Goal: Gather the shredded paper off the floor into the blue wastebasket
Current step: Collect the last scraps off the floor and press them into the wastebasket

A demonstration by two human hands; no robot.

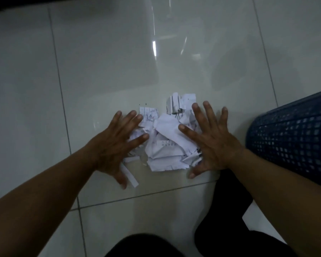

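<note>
A pile of white shredded paper [165, 141] lies on the glossy floor tiles in the middle of the view. My left hand [117, 145] lies flat with fingers spread on the pile's left side. On the right side my right hand [211, 140] lies the same way, fingers straight and splayed over the scraps. A loose strip [131, 176] sticks out beside my left thumb. The blue wastebasket [293, 138], with a perforated wall, stands just right of my right wrist; its opening is out of view.
Pale tiled floor [109, 62] stretches ahead and to the left, with dark grout lines. My dark-trousered knees [228, 197] fill the bottom of the view. A dark edge [17, 2] runs along the top left.
</note>
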